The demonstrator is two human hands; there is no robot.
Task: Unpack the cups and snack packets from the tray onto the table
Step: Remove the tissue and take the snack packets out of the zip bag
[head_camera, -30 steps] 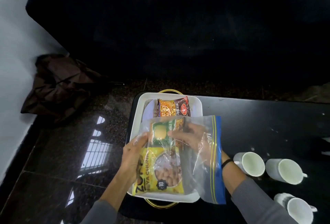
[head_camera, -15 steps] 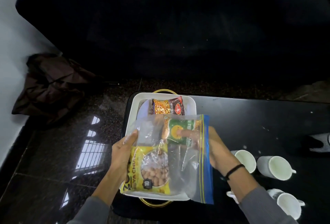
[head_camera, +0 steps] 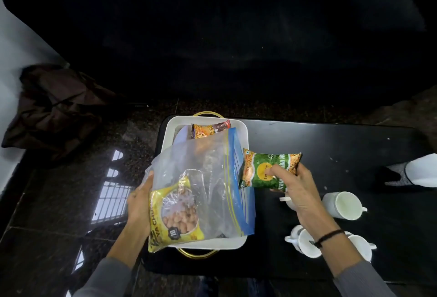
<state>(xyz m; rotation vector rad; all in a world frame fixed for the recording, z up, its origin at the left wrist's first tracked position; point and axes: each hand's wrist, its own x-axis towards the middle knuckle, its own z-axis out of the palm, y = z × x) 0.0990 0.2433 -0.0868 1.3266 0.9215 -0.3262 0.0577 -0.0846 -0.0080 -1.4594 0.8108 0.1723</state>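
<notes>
Right hand (head_camera: 299,190) has the green snack packet (head_camera: 269,170) pinched, thumb on its printed face and the other fingers tucked behind, holding it in the air above the black table (head_camera: 331,145). The packet sits clear of the clear zip bag (head_camera: 205,185), just beside the bag's blue zip edge, which lies off the packet's far end from the fingers.

Left hand (head_camera: 140,204) clamps the zip bag's outer side, fingers curled against the plastic and pressing the yellow snack packet (head_camera: 175,218) inside it. That yellow packet lies right against the fingers, in the bag's lower corner. The bag hangs over the white tray (head_camera: 170,131), which rests on the table's left end, gold handles showing at both ends.

Beyond the bag, well past the left fingertips, a brown and orange snack packet (head_camera: 210,130) lies in the tray's far end.

Cups are out on the table: one white cup (head_camera: 340,204) on its side just outside the right hand, another partly hidden under the right palm, and two more white cups (head_camera: 307,242) below the right wrist, which wears a black band (head_camera: 327,237).

Off to the left, a dark bag (head_camera: 54,107) slumps on the floor against the wall.
</notes>
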